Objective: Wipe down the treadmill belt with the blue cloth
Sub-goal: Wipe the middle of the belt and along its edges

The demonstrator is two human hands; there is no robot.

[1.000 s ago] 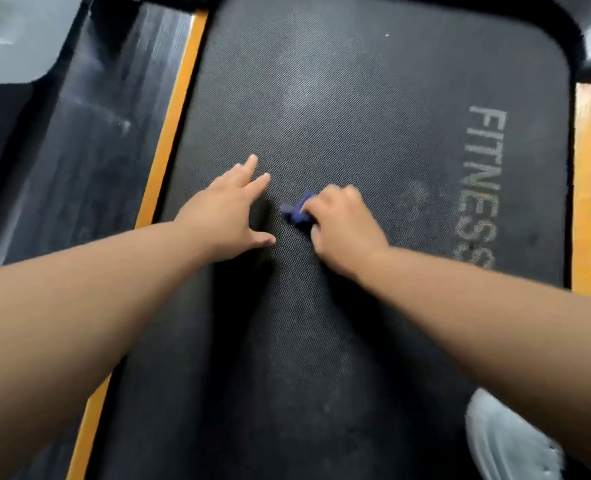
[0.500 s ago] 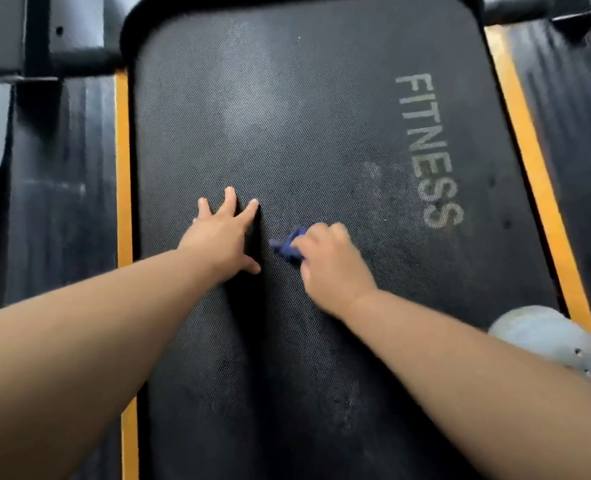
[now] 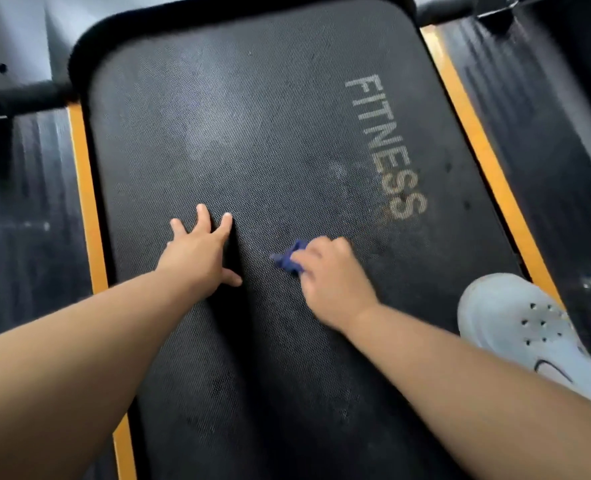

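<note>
The black textured treadmill belt (image 3: pixel 270 126) fills the middle of the head view, with grey "FITNESS" lettering on its right side and pale dusty patches. My right hand (image 3: pixel 328 275) grips a small bunched blue cloth (image 3: pixel 289 258) and holds it down on the belt near the centre; only the cloth's left end shows past my fingers. My left hand (image 3: pixel 200 252) rests flat on the belt just left of it, fingers spread, a short gap between the two hands.
Orange strips (image 3: pixel 86 202) run along both sides of the belt, with black ribbed side rails (image 3: pixel 27 209) beyond them. A white shoe (image 3: pixel 516 327) stands on the belt's right edge. Dark frame parts (image 3: pixel 30 91) cross the top left.
The view has swung so the belt sits more central and the shoe shows more. My right hand with the cloth has shifted slightly right, away from my left hand, which stays flat.
</note>
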